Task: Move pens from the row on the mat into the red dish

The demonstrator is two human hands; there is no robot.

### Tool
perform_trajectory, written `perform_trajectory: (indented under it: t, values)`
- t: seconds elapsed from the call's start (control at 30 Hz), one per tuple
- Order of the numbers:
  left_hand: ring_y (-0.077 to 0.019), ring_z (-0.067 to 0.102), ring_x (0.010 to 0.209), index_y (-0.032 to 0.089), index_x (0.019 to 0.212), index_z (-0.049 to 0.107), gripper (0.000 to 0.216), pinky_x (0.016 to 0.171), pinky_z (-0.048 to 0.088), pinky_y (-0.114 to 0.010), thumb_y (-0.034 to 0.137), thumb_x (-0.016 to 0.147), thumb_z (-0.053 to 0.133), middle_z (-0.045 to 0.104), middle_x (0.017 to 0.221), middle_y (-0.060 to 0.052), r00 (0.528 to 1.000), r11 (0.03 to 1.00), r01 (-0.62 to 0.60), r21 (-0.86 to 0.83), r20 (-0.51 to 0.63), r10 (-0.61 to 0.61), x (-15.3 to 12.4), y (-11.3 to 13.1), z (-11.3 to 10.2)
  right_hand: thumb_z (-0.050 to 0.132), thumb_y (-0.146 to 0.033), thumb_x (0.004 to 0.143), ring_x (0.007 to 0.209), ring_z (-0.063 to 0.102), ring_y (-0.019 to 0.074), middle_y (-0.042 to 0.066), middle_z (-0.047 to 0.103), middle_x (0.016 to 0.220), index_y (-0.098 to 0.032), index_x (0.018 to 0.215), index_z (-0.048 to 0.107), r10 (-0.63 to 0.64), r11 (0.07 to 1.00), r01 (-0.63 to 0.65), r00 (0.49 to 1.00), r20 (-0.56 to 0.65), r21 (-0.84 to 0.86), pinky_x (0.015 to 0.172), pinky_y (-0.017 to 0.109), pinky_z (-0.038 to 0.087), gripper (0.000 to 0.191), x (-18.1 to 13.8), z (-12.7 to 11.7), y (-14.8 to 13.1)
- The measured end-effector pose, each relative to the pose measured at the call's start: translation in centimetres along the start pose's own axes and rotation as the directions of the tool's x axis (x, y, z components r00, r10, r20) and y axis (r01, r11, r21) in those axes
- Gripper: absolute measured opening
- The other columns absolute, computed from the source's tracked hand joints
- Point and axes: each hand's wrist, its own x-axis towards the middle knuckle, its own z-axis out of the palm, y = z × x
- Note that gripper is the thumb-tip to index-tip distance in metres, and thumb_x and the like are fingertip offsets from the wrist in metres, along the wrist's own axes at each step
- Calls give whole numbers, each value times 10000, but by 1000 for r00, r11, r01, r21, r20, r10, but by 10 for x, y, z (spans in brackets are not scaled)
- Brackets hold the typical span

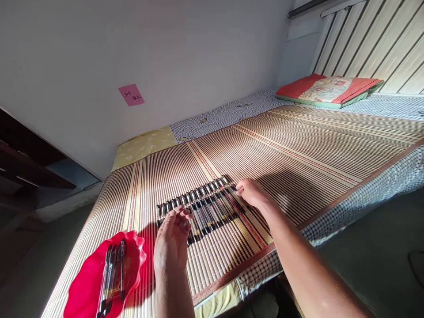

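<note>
Black-capped pens with clear barrels lie side by side in a slanting row [208,212] on the bamboo mat [185,282]. At the row's right end, my right hand [251,192] has its fingertips pinched on the top part of a dark pen [245,204]; the fingers partly cover it. My left hand [174,240] hovers over the row's left part, palm turned inward and fingers loosely bent, with nothing visible in it. It hides several pens beneath. To its left, a red scalloped plate [82,276] holds a few more pens [112,269].
The mat covers a bed with checked bedding [391,181] along its front edge. A folded red, green and floral cloth item [331,90] lies at the far right. A pink note [131,95] is stuck on the wall behind. A dark shelf [33,163] stands at left.
</note>
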Motion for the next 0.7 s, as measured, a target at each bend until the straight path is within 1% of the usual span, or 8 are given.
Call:
perform_trajectory:
  t: [0.13, 0.3, 0.47, 0.57, 0.7]
  values:
    - [-198, 713, 826, 125, 1004, 780, 366, 625, 555, -251, 366, 756, 901, 751, 939, -100, 1000, 1000, 1, -2, 3, -1, -1, 0, 3, 803, -212, 849, 683, 635, 152, 48, 743, 800, -151, 967, 796, 14, 1000, -14, 1000, -3, 11, 614, 256, 398, 133, 3, 2, 3]
    - [-200, 714, 828, 126, 1008, 777, 361, 628, 554, -253, 361, 761, 896, 750, 943, -101, 1000, 1000, -2, -1, 2, 2, -1, 0, 3, 815, -220, 846, 658, 623, 145, 43, 741, 810, -153, 955, 787, 17, 1000, -17, 1000, -9, 14, 615, 264, 391, 131, 4, 5, 4]
    - [-207, 715, 826, 124, 1012, 774, 340, 626, 551, -260, 359, 784, 868, 746, 939, -105, 1000, 1000, 2, 3, -3, -2, 0, -1, 1, 814, -245, 844, 651, 591, 140, 17, 690, 749, -158, 866, 761, 8, 1000, -8, 1000, -22, 10, 611, 263, 367, 104, 2, 7, 3]
    - [-202, 714, 827, 127, 1012, 774, 347, 629, 552, -256, 361, 777, 878, 745, 939, -99, 1000, 1000, 7, -2, 2, -7, 0, -1, 1, 786, -262, 856, 644, 567, 141, -3, 642, 691, -163, 797, 741, -2, 1000, 2, 1000, -26, 5, 606, 264, 350, 124, 1, 8, 3]
    - [-190, 712, 817, 126, 1009, 775, 355, 626, 553, -247, 350, 762, 896, 744, 937, -92, 1000, 1000, 7, -10, 17, -7, 0, -1, 2, 760, -258, 857, 627, 538, 138, -9, 614, 667, -166, 788, 734, -9, 1000, 9, 1000, -27, 2, 596, 265, 328, 118, 0, 6, 2]
